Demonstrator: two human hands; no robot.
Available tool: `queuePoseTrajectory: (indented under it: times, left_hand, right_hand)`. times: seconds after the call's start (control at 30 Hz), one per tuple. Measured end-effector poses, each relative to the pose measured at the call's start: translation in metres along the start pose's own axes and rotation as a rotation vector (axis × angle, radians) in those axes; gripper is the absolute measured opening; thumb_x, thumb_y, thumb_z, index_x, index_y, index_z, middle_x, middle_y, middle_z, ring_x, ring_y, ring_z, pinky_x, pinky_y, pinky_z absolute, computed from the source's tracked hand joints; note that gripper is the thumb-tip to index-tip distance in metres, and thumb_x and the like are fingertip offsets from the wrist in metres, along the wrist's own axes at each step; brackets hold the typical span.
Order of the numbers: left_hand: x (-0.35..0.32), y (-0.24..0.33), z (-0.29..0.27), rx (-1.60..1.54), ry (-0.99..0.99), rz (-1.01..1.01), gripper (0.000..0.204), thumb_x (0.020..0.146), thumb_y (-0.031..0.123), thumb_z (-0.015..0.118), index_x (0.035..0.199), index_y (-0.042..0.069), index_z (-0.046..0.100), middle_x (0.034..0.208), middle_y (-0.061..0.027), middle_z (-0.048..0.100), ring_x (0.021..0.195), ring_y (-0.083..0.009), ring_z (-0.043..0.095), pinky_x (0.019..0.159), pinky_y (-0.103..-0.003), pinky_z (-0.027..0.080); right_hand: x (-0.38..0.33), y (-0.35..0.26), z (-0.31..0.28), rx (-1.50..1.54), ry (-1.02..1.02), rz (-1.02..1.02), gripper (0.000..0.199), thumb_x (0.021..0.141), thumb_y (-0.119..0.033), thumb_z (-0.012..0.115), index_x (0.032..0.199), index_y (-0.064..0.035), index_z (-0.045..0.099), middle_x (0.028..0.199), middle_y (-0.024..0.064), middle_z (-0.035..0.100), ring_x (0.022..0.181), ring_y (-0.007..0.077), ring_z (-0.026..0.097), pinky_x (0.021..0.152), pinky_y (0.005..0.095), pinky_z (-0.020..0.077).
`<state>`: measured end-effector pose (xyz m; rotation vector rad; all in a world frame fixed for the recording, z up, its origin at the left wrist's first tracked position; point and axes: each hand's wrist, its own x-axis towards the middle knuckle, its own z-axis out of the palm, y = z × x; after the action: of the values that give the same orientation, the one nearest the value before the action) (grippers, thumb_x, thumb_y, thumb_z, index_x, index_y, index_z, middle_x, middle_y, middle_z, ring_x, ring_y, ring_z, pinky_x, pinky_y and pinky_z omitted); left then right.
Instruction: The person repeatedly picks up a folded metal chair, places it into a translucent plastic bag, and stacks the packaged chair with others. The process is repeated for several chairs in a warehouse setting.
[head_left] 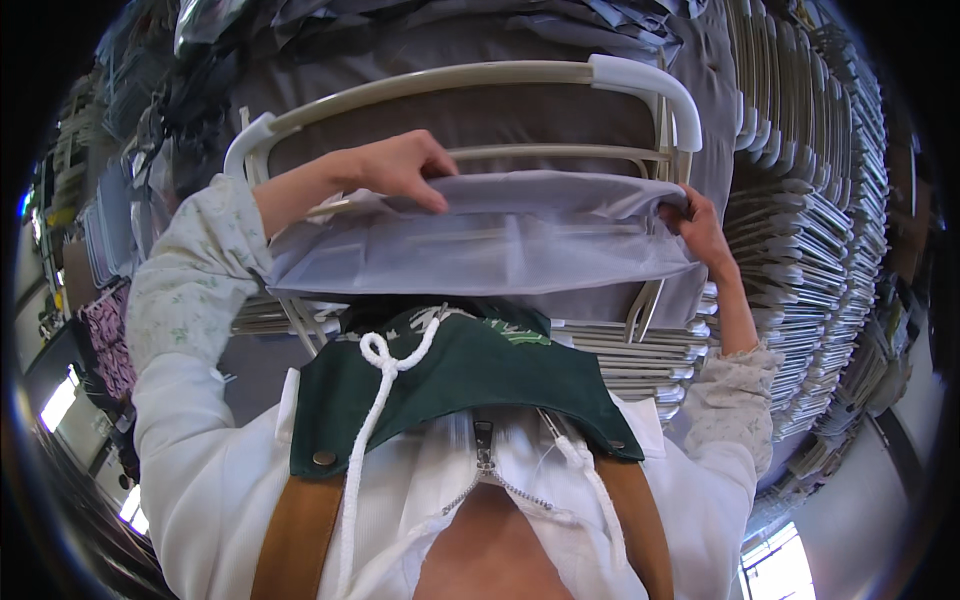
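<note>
A pale grey, thin see-through cover (480,255) stretches across in front of me over part of a metal tube frame. The frame (470,78) is beige with white plastic corner pieces. My left hand (400,170) is at the cover's upper edge, left of its middle, with the thumb and fingers closed on the material. At the cover's upper right corner, my right hand (697,228) grips the edge, some fingertips hidden inside the fold. Tubes show faintly through the cover, and frame legs (645,310) stick out below it.
Dark grey fabric (480,115) lies under the frame. Stacks of similar white-tipped frames (790,270) rise close on the right, with more tubes (640,358) below the cover. Crumpled dark plastic wrapping (190,130) stands at the far left. A pink patterned cloth (105,340) hangs at left.
</note>
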<state>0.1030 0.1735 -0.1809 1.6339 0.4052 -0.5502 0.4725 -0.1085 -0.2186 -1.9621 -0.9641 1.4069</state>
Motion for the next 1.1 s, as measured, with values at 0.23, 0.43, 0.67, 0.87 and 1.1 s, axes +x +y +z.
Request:
queuePoseTrajectory:
  times: [0.23,0.43,0.67,0.87,1.1]
  left_hand:
    - [-0.076,-0.046,0.003,-0.103,0.125,0.129,0.042,0.073,0.007,0.078,0.114,0.0,0.069,0.101,-0.0048,0.071,0.088,-0.0117,0.063,0.084,-0.027,0.05]
    - [-0.097,-0.078,0.017,0.552,0.446,0.548,0.026,0.074,0.002,0.069,0.1,0.002,0.069,0.113,-0.0079,0.065,0.099,-0.025,0.063,0.087,-0.036,0.052]
    - [-0.09,-0.081,0.023,1.026,0.494,1.1,0.022,0.069,0.0,0.067,0.09,-0.002,0.063,0.099,-0.0086,0.058,0.095,-0.0249,0.06,0.079,-0.036,0.053]
    - [-0.088,-0.083,0.019,0.977,0.427,1.224,0.021,0.074,0.003,0.068,0.095,-0.001,0.064,0.098,-0.0105,0.06,0.092,-0.0251,0.062,0.08,-0.035,0.054]
    - [-0.187,-0.18,-0.046,-0.183,0.207,0.244,0.035,0.099,0.031,0.054,0.116,0.001,0.063,0.111,-0.0063,0.064,0.105,-0.0156,0.059,0.093,-0.031,0.047]
  right_hand:
    - [0.006,-0.135,0.06,-0.262,-0.093,-0.516,0.052,0.083,-0.016,0.071,0.132,-0.0066,0.056,0.131,0.0131,0.059,0.125,0.0242,0.054,0.108,0.0404,0.0401]
    - [0.031,-0.175,0.206,-0.523,-0.239,-0.695,0.055,0.084,-0.023,0.072,0.133,-0.0036,0.055,0.129,0.0142,0.062,0.122,0.0275,0.057,0.106,0.0386,0.0411]
    - [0.057,-0.166,0.208,-0.117,-0.347,-0.439,0.032,0.093,-0.021,0.065,0.116,0.0016,0.065,0.114,0.0131,0.069,0.106,0.0178,0.062,0.097,0.0294,0.0455]
    - [0.089,-0.193,0.223,-0.491,-0.686,-0.271,0.033,0.077,-0.019,0.079,0.1,0.0025,0.071,0.078,0.0016,0.066,0.073,0.0082,0.055,0.067,0.0272,0.046]
    - [0.087,-0.247,0.305,-0.51,-0.678,-0.259,0.05,0.079,-0.04,0.075,0.104,0.0033,0.068,0.081,0.0059,0.066,0.075,0.0144,0.056,0.067,0.0315,0.0449]
